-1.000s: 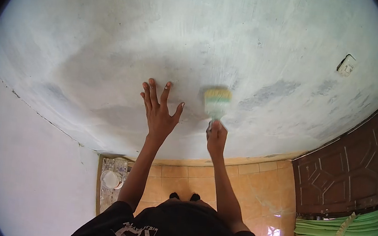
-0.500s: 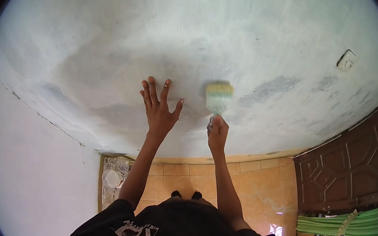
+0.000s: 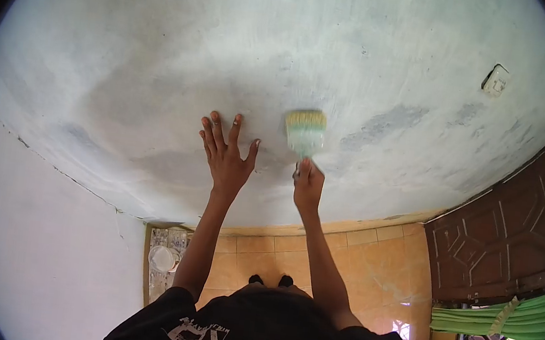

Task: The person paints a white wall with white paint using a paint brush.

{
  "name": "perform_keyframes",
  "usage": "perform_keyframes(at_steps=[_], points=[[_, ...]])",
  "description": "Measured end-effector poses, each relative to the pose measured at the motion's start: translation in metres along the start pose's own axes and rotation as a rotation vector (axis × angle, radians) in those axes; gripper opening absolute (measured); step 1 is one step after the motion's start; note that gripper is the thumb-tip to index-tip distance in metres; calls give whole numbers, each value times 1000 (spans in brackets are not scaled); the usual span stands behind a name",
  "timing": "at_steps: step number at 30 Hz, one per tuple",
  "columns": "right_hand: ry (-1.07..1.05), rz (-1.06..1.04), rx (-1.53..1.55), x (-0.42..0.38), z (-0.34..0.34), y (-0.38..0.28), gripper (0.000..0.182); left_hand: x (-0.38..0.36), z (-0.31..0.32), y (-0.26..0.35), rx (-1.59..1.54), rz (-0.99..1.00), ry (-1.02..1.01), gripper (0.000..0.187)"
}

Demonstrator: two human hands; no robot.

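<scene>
A wide paintbrush (image 3: 305, 133) with pale bristles and a whitish, paint-smeared body is gripped by its handle in my right hand (image 3: 309, 186). Its bristle end points up and lies against the patchy white-and-grey wall (image 3: 183, 72). To the left, my left hand (image 3: 228, 161) rests on the same wall with its fingers spread. It holds nothing, and a ring shows on one finger. Grey patches show on the wall on both sides of my hands.
A switch plate (image 3: 496, 80) is on the wall at upper right. At lower left a white bucket (image 3: 163, 259) stands on a paint-spotted surface. A brown panelled door (image 3: 508, 224) and green curtain (image 3: 525, 316) are at right. Orange tiles (image 3: 369, 268) cover the floor below.
My right hand has moved slightly left and up along the wall with the paintbrush. The left hand stays spread in nearly the same place.
</scene>
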State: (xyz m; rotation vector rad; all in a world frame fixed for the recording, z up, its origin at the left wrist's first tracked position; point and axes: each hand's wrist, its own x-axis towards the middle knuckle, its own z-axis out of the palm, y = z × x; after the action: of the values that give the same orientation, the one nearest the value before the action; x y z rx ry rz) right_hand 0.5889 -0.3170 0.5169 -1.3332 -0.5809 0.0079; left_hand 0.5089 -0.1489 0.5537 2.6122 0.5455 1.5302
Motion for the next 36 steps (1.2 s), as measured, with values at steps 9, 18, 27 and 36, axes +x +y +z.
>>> perform_keyframes(at_steps=[9, 18, 27, 36], points=[[-61, -32, -319, -20, -42, 23, 39, 1, 4, -4, 10, 10, -2, 72], [-304, -394, -1139, 62, -86, -133, 35, -1, 7, -1, 20, -2, -12, 71], [-462, -738, -1567, 123, -58, -265, 33, 0, 5, 0, 8, -8, -21, 71], [-674, -682, -1638, 127, -37, -240, 31, -4, 10, -6, 15, 5, -7, 70]])
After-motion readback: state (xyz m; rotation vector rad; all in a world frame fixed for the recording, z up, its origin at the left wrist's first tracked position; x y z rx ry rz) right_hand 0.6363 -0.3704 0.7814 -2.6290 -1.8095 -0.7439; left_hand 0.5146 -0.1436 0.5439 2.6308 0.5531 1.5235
